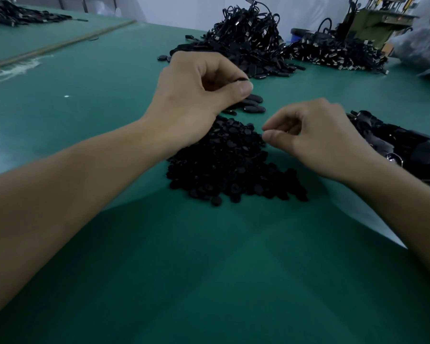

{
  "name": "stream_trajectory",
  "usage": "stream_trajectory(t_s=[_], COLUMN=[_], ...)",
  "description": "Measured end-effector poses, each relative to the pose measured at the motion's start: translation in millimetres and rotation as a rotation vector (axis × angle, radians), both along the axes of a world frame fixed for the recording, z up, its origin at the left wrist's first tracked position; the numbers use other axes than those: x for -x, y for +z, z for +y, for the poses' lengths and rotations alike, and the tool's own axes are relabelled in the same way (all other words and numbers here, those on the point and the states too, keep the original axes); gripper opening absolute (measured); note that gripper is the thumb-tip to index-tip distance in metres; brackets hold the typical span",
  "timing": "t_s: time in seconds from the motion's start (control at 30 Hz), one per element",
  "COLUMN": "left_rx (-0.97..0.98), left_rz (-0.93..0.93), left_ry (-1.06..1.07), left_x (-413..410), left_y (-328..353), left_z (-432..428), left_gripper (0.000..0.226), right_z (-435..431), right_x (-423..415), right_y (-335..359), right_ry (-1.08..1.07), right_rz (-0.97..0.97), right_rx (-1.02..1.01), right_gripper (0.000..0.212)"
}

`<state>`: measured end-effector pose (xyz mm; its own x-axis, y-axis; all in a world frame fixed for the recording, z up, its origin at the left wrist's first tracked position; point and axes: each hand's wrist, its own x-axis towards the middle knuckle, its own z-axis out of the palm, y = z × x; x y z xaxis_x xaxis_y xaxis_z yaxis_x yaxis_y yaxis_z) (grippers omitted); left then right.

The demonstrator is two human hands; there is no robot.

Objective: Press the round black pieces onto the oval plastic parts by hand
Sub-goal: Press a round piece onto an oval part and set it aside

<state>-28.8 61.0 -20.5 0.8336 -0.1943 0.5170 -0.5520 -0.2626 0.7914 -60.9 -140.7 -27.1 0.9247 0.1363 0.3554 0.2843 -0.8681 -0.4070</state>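
Observation:
A heap of small round black pieces (231, 165) lies on the green table (209, 269) in front of me. My left hand (196, 95) is raised above its far edge, fingers curled, pinching a thin black part (242, 81) between thumb and forefinger. A few glossy oval plastic parts (252, 105) lie just beyond that hand. My right hand (315, 140) hovers over the right side of the heap, thumb and forefinger close together with nothing visible between them.
A tall pile of black cords with tags (246, 38) and flat ovals stands at the back centre. Another pile of metal-tipped parts (338, 53) lies back right. A heap of black parts (397, 145) sits beside my right wrist. A green machine (372, 23) stands far right.

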Motion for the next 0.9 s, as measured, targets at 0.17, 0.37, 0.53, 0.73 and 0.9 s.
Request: stream_trajectory(t_s=[0.17,0.37,0.53,0.73,0.9], left_rx=[0.022,0.083,0.077,0.169,0.151], left_rz=[0.068,0.133,0.156,0.23,0.248], left_ry=[0.05,-0.015,-0.007,-0.037,-0.023], left_x=[-1.9,-1.6,-1.4,-1.2,-1.0], left_y=[0.0,-0.5,-1.5,-1.7,-1.6], left_z=[0.3,-1.8,-0.9,-0.7,-1.0], left_gripper=[0.009,0.014,0.01,0.009,0.01], right_z=[1.6,4.9,4.9,7.8,8.8], right_x=[-1.9,-3.0,-1.0,6.5,10.0], right_y=[-2.0,0.1,2.2,9.1,11.3], right_ry=[0.028,0.03,-0.004,-0.002,0.04], right_rz=[0.076,0.059,0.022,-0.066,-0.075], right_rx=[0.071,0.187,0.178,0.03,-0.052], right_gripper=[0.007,0.01,0.017,0.024,0.018])
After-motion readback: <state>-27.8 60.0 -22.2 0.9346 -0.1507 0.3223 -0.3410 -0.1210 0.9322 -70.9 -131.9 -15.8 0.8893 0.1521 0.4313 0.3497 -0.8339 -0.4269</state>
